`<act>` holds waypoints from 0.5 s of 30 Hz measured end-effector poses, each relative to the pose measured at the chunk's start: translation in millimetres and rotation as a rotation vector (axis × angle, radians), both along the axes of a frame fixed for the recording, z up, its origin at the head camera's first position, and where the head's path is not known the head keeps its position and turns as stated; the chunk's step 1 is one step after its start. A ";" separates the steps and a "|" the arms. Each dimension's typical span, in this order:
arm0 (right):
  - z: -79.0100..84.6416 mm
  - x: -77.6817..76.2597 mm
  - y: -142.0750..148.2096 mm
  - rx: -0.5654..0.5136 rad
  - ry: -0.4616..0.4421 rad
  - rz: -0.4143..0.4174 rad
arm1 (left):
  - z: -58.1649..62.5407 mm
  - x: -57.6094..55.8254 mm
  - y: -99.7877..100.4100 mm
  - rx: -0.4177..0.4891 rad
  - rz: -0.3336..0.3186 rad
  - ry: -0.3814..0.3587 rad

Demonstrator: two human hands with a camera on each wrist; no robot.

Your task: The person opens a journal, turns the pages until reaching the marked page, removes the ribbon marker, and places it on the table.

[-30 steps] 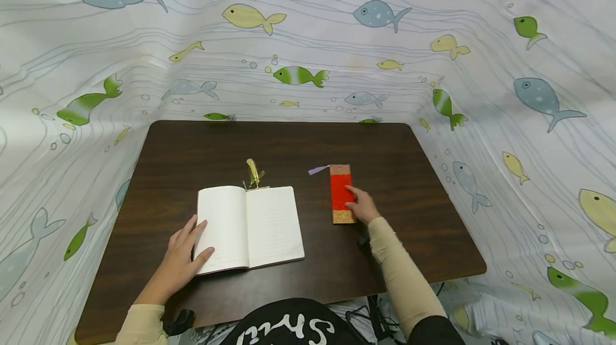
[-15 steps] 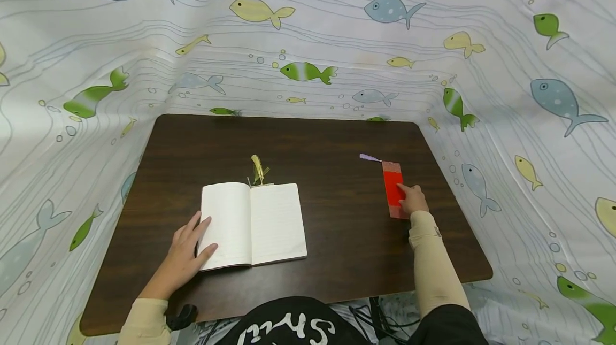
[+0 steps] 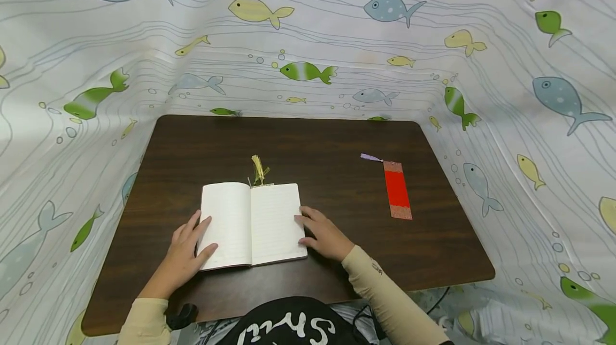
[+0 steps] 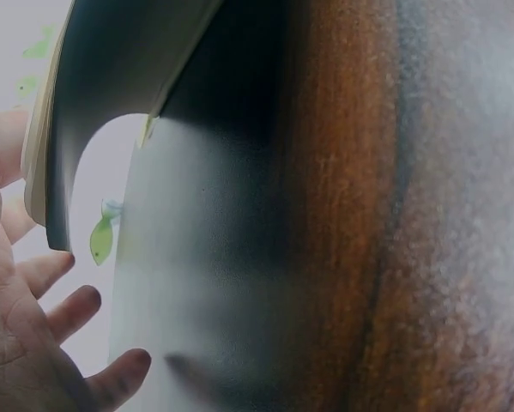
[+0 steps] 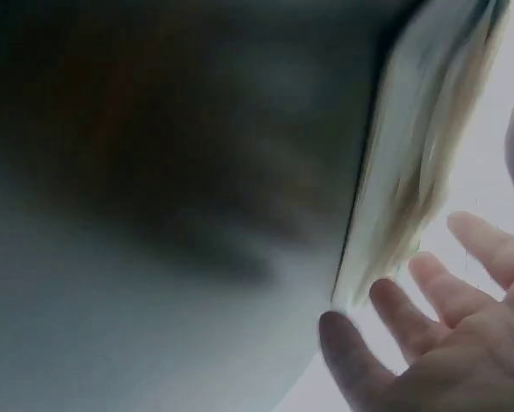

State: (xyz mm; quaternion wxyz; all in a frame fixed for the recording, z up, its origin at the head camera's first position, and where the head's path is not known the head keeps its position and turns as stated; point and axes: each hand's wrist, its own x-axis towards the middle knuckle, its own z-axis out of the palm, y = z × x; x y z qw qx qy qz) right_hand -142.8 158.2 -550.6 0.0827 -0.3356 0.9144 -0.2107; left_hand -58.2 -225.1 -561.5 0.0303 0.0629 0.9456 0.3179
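An open notebook (image 3: 275, 222) with blank, faintly ruled pages lies on the brown table (image 3: 337, 147) in the head view. My left hand (image 3: 185, 246) rests at its left edge, fingertips and thumb on the left page. In the left wrist view several fingers spread loosely beside the notebook's edge (image 4: 39, 163). At the opposite edge, my right hand (image 3: 324, 232) touches the right page with its fingertips. The right wrist view has that hand's fingers extended along the page edges (image 5: 420, 146). A red bookmark (image 3: 397, 187) with patterned ends and a purple tassel lies apart, to the right.
A yellow-gold tassel (image 3: 258, 169) sticks out from the notebook's top, near the spine. Behind and around the table hangs a white fish-print cloth (image 3: 327, 40). Black cables (image 3: 364, 318) run below the table's front edge.
My right hand moved the red bookmark rightward across the table, let it go, and came back left to the notebook's right edge. My left hand has stayed at the left page.
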 end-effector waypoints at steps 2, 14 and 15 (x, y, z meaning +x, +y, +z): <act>-3.2 12.3 -15.0 0.064 0.005 0.054 | -0.2 -0.5 -0.5 -0.005 0.000 0.003; -14.5 20.2 -30.6 0.233 0.270 0.012 | -6.3 0.8 -3.0 0.032 -0.030 0.068; -14.3 19.7 -31.8 0.241 0.300 0.009 | -5.9 0.6 -2.5 0.029 -0.030 0.058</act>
